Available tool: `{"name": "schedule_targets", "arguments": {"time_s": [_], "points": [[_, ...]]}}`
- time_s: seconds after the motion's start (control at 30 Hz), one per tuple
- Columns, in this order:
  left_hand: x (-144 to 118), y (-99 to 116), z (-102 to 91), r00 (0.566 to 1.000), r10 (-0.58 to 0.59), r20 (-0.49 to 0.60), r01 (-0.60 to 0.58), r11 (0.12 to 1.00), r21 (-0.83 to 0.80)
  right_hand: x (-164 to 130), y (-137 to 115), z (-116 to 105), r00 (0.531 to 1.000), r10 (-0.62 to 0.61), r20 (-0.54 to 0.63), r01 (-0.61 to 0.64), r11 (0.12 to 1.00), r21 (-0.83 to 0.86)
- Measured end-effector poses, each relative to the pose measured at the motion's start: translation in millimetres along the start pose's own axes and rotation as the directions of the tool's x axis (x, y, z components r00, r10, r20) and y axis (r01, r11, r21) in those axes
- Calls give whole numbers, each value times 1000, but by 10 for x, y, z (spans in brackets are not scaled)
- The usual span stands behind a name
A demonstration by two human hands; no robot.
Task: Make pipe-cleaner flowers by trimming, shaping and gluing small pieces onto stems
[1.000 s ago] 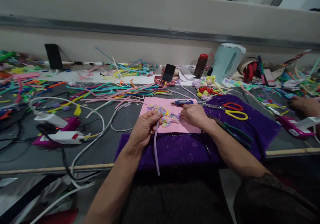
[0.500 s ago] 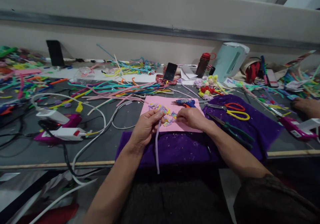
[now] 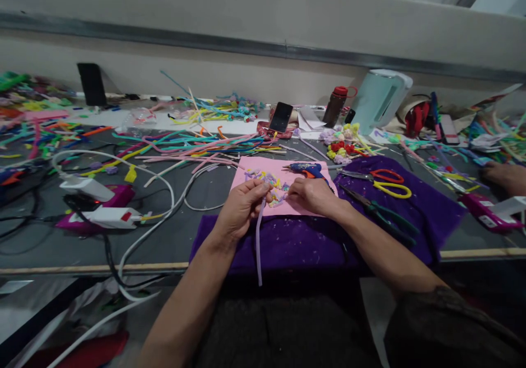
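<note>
My left hand (image 3: 241, 204) pinches a lavender pipe cleaner (image 3: 258, 242) between thumb and fingers, and its long end hangs down over the purple cloth (image 3: 296, 242). Small twisted pipe-cleaner pieces (image 3: 278, 196) in lavender, yellow and blue lie on a pink sheet (image 3: 257, 163) around my fingertips. My right hand (image 3: 314, 193) is closed just to the right of them, fingertips pressed together low over the sheet. Whatever those fingertips hold is hidden. A blue glue gun (image 3: 306, 169) rests on the sheet just behind my right hand.
Scissors (image 3: 388, 183) with red and yellow handles and green-handled pliers (image 3: 384, 214) lie on the cloth at right. White cables (image 3: 154, 236) and a purple power strip (image 3: 121, 197) are at left. Loose pipe cleaners (image 3: 205, 146) lie behind. Another person's hand (image 3: 505, 176) is far right.
My right fingertips have shifted slightly left toward the small pieces. My left hand keeps its pinch on the lavender pipe cleaner in nearly the same place.
</note>
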State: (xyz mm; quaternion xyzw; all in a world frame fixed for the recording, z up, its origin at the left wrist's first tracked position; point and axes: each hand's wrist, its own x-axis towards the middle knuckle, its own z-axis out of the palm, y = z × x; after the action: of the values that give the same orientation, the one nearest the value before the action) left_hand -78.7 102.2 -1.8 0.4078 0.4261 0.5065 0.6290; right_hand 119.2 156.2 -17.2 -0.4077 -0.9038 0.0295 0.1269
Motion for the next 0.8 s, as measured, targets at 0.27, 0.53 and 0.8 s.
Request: {"name": "schedule_targets", "arguments": {"time_s": [0.27, 0.53, 0.8], "points": [[15, -24, -13, 1000, 6, 6, -6, 1000, -10, 25, 112, -56, 986, 158, 50, -147, 694, 705], [-15, -1, -1, 1000, 4, -6, -4, 1000, 2, 19, 88, -74, 955, 230, 186, -255, 325, 911], [-11, -8, -1, 1000, -3, 11, 3, 1000, -2, 13, 72, -69, 955, 215, 204, -265, 313, 912]]}}
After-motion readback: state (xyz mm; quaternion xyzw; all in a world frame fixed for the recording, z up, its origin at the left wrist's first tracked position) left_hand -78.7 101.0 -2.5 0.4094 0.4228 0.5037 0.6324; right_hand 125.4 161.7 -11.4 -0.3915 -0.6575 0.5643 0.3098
